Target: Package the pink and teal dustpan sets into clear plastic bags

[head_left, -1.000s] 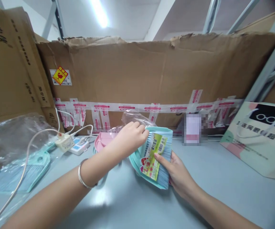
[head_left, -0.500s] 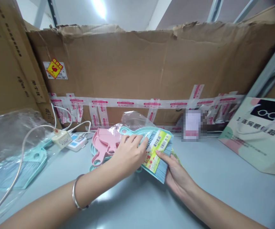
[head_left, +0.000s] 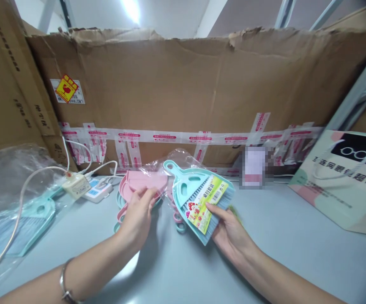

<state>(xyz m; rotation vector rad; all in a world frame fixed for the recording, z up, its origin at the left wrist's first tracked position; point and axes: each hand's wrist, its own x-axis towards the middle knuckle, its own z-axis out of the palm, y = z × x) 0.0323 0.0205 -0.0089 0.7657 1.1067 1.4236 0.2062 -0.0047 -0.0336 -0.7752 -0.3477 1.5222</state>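
My right hand (head_left: 230,230) grips a teal mini brush and dustpan set (head_left: 192,194) with a yellow-green label (head_left: 206,203), holding it tilted above the grey table, handle pointing up and left. My left hand (head_left: 137,215) has its fingers closed on the lower edge of a pink dustpan (head_left: 145,180) that lies in a stack with teal ones beneath. Thin clear plastic wrap (head_left: 179,157) hangs around the pink dustpan and behind the teal set.
A tall taped cardboard wall (head_left: 183,97) closes the back. At left lie a bagged teal brush set (head_left: 15,230), a white power strip (head_left: 99,191) and cables. A printed paper bag (head_left: 344,177) stands at right. Grey table surface (head_left: 281,253) lies in front.
My left hand left the teal set and moved left onto the pink dustpan. My right hand turned the teal set so its handle shows and keeps hold of it.
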